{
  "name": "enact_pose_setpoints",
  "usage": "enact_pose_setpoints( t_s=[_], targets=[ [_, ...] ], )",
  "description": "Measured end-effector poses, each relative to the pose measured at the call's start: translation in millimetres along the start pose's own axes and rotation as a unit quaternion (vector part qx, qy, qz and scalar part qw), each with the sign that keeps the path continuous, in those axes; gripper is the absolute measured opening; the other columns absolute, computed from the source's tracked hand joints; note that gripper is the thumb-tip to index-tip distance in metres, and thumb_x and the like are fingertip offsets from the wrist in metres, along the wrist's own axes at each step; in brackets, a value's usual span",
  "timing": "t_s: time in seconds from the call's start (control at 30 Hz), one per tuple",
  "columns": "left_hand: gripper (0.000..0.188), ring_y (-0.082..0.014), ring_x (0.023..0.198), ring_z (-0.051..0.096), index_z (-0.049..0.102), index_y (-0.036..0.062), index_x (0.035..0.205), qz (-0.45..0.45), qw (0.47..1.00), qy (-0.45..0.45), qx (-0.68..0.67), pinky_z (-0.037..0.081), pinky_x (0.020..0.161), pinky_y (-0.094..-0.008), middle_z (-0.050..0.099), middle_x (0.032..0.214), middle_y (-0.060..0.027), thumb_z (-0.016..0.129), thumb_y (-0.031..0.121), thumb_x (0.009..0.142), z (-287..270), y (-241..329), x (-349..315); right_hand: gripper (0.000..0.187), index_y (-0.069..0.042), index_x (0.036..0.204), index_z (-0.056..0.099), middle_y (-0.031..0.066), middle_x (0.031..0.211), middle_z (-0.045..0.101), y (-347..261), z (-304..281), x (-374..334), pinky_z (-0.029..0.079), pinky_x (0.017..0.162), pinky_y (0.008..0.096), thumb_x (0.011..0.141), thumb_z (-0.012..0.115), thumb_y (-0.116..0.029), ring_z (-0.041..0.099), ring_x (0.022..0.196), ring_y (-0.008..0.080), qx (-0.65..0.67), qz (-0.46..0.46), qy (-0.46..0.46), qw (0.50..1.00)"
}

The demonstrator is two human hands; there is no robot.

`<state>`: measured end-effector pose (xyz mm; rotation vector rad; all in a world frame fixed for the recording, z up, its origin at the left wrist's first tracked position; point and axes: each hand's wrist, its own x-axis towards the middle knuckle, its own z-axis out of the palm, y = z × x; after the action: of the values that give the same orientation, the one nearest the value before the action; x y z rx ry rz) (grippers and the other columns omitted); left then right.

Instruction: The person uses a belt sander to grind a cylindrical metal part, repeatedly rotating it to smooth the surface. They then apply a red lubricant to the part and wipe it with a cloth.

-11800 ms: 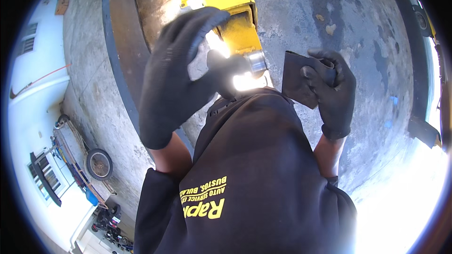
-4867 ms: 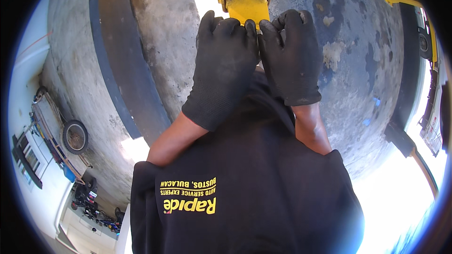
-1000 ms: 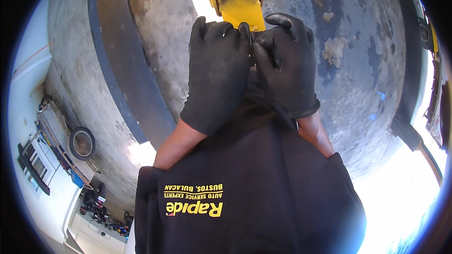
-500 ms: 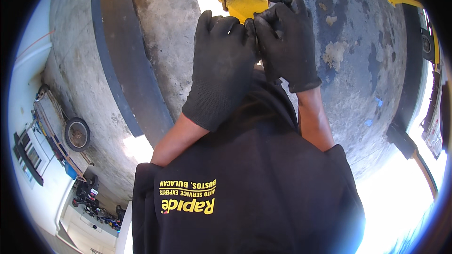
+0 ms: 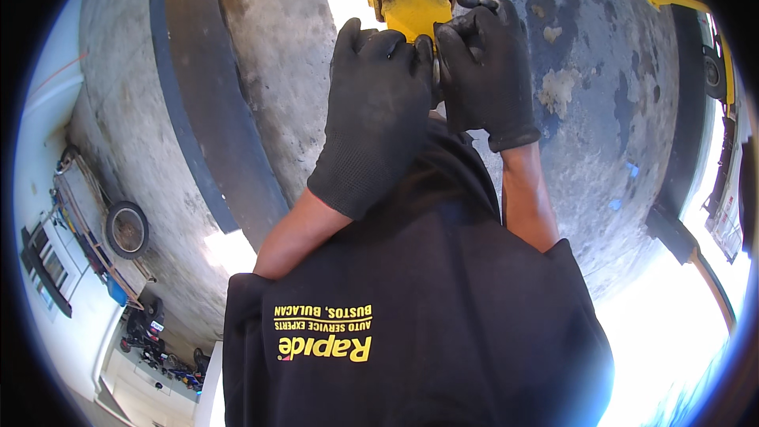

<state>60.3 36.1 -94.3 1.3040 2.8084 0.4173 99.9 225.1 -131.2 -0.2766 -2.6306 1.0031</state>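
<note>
So the biggest thing here is the stained concrete floor [image 5: 585, 158], then the wearer's black top [image 5: 443, 292] with yellow print, filling the lower middle. Over on the left there's a long dark metal strip [image 5: 217, 87] on the floor, bending with the fisheye. Next down in size is the yellow metal arm [image 5: 417, 12] poking in from the top edge, boxy with a recessed end and a yellow plate sticking out toward the person. Both hands are right at that tip, side by side. The black-gloved left hand [image 5: 373, 103] has its fingers curled down over the far side; no idea what's under them. The right hand [image 5: 486, 71] is loosely bunched with the index finger crooked out, and I can't tell what it's got either. What's new: compared with a second ago, the right hand sits further forward along the arm, while the left is in about the same spot. I'd read that as the work still being centered on the plate end, with the right hand doing the shifting. Tiniest bit: some blue flecks [image 5: 632, 169] on the floor at right.
</note>
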Motion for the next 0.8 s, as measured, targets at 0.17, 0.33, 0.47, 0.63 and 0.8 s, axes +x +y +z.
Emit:
enact_pose_setpoints(
  t_s=[0.17,0.33,0.47,0.63,0.8],
  targets=[
    [0.055,-0.0321,0.128,0.068,0.077,-0.0018,0.142,-0.01,1.0,0.017,0.003,0.044,0.125,-0.0572,0.079,0.12,-0.014,0.083,0.02,0.092,5,2,-4,0.015,-0.007,0.102,0.075,0.0144,0.135,0.072,-17,-19,-36,0.052,0.106,0.0521,0.096,0.082,-0.018,0.065,0.122,0.0404,-0.038,-0.051,0.009,0.998],
    [0.055,-0.0322,0.128,0.068,0.076,-0.0018,0.142,0.0,1.0,0.007,0.0,0.044,0.125,-0.0576,0.079,0.119,-0.0138,0.082,0.019,0.092,1,1,-1,0.015,-0.009,0.104,0.075,0.0139,0.137,0.072,4,3,0,0.052,0.108,0.0522,0.096,0.082,-0.019,0.063,0.126,0.0406,-0.001,-0.036,0.021,0.999],
    [0.054,-0.0327,0.127,0.069,0.077,-0.0013,0.142,0.01,1.0,0.014,0.009,0.045,0.124,-0.0581,0.079,0.118,-0.0134,0.083,0.02,0.093,0,-3,0,0.016,-0.007,0.105,0.075,0.0145,0.14,0.07,-14,-7,-12,0.052,0.107,0.0523,0.097,0.082,-0.019,0.064,0.125,0.0428,-0.049,-0.049,0.021,0.997],
    [0.052,-0.0333,0.127,0.069,0.076,-0.0008,0.142,0.002,1.0,0.011,0.027,0.044,0.126,-0.0598,0.079,0.119,-0.0137,0.082,0.022,0.095,4,1,-1,0.018,-0.005,0.108,0.075,0.0153,0.141,0.07,-24,-18,-33,0.055,0.104,0.054,0.098,0.081,-0.019,0.064,0.123,0.0443,-0.054,-0.085,0.016,0.995],
    [0.045,-0.0313,0.124,0.069,0.078,-0.0013,0.137,0.008,1.0,0.016,0.023,0.044,0.126,-0.0604,0.078,0.114,-0.0128,0.078,0.021,0.098,6,0,-1,0.019,-0.008,0.107,0.075,0.0127,0.143,0.071,-9,0,5,0.056,0.104,0.054,0.095,0.084,-0.019,0.064,0.125,0.0408,-0.056,-0.047,-0.019,0.997]
  ],
)
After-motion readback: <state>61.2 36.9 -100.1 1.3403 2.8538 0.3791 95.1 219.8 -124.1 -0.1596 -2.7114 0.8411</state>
